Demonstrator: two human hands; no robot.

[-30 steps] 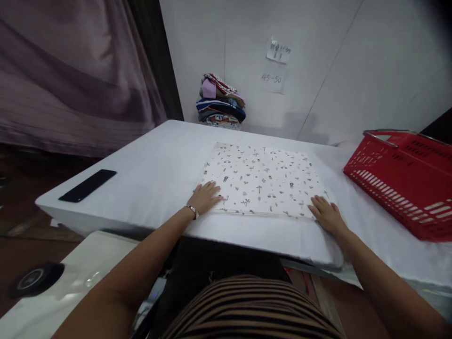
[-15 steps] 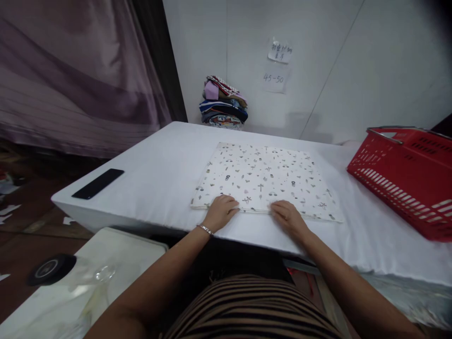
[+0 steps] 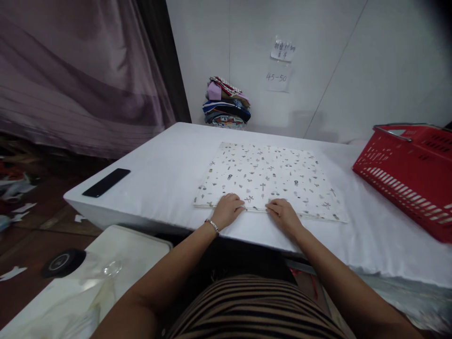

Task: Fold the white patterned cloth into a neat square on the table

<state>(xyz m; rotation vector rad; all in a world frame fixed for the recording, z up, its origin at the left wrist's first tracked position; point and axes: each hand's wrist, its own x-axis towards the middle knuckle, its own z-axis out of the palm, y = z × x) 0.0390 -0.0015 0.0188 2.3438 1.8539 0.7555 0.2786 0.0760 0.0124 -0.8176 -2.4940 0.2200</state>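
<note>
At the near edge of the printed cloth (image 3: 270,175): my left grip (image 3: 228,210) and right grip (image 3: 284,217) both touch it, with a short gap between.
Left grip: fingers bent and drawn close together; I cannot tell from here whether they pinch a layer.
Right grip: fingers bunched likewise; whether they hold the edge, I cannot tell either.
Printed cloth: flat on the white bench (image 3: 165,160), spreading beyond both grips and out to either side.
Bracelet (image 3: 213,227): on the wrist behind the left grip.
Black slab (image 3: 106,182): well left of the left grip.
Red basket (image 3: 409,176): well right of the right grip.
Fabric stack (image 3: 227,106): far beyond the left grip.
</note>
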